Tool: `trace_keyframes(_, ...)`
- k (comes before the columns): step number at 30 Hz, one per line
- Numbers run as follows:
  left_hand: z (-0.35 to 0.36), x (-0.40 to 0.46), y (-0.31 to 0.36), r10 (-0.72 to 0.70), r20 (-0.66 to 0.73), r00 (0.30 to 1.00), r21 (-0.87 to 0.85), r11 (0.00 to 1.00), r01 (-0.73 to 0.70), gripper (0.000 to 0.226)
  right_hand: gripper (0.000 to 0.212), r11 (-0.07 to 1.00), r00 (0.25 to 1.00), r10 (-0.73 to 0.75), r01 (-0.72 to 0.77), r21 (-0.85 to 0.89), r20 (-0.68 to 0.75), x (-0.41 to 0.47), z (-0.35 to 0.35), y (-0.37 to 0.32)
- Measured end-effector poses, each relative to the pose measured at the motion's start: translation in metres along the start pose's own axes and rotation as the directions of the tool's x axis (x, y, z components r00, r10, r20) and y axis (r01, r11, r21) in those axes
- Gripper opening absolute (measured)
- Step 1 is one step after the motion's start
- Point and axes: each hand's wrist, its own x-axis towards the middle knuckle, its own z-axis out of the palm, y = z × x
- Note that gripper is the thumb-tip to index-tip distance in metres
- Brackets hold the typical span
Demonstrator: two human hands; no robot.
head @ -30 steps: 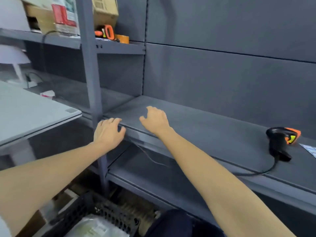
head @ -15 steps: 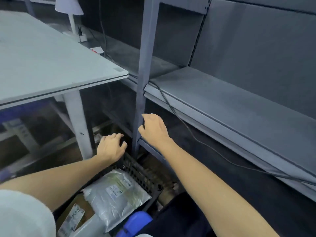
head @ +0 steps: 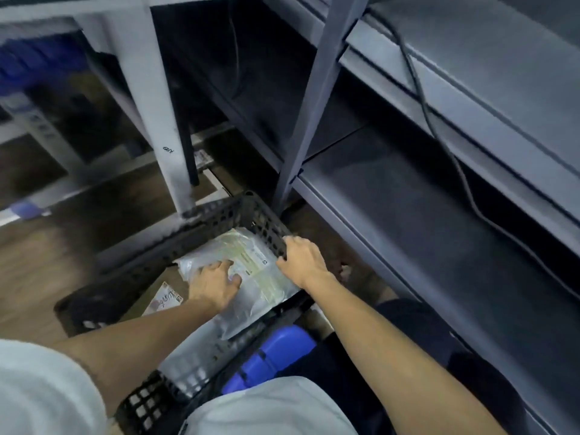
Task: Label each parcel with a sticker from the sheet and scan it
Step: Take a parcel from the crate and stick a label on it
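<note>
The grey plastic mailer parcel (head: 248, 277) with a pale printed label lies flat inside the black perforated plastic crate (head: 219, 221) on the floor, beside the grey metal shelf post (head: 314, 98). Its long axis runs from the far left corner of the crate toward the person. The left hand (head: 213, 284) rests directly on top of the parcel, fingers spread and pressing its surface, not yet curled under an edge. The right hand (head: 303, 262) is at the parcel's right side, its grip curled over the crate rim. The left hand is therefore nearer; I judge the lift needs fingers under the parcel's near long edge.
</note>
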Motion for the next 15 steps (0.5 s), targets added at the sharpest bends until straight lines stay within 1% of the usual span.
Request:
trace_keyframes(3, 0.021, -0.004, -0.012, -0.046, 0.070, 0.997, -0.049, 0.998, 0.049, 0.047, 0.044, 0.999, 0.997, 0.037, -0.036, -0.016, 0.071, 0.005, 0.029, 0.000)
trace_keyframes(5, 0.031, -0.007, -0.017, -0.092, 0.111, 0.990, -0.104, 0.989, 0.104, 0.046, 0.047, 0.998, 0.992, 0.058, -0.056, -0.017, 0.114, 0.006, 0.045, 0.000)
trace_keyframes(8, 0.045, -0.011, -0.026, -0.181, 0.188, 0.965, -0.236, 0.946, 0.223, 0.042, 0.050, 0.997, 0.982, 0.078, -0.075, -0.025, 0.171, 0.007, 0.065, 0.000)
trace_keyframes(11, 0.059, -0.015, -0.034, -0.226, 0.246, 0.943, -0.326, 0.897, 0.300, 0.041, 0.051, 0.996, 0.974, 0.093, -0.090, -0.021, 0.205, 0.009, 0.078, 0.001)
trace_keyframes(13, 0.065, -0.017, -0.036, -0.258, 0.241, 0.936, -0.383, 0.861, 0.336, 0.040, 0.049, 0.995, 0.971, 0.099, -0.097, -0.020, 0.217, 0.009, 0.083, 0.002)
trace_keyframes(15, 0.068, -0.017, -0.036, -0.331, 0.200, 0.922, -0.464, 0.797, 0.387, 0.038, 0.048, 0.994, 0.968, 0.106, -0.104, -0.020, 0.226, 0.010, 0.087, 0.003)
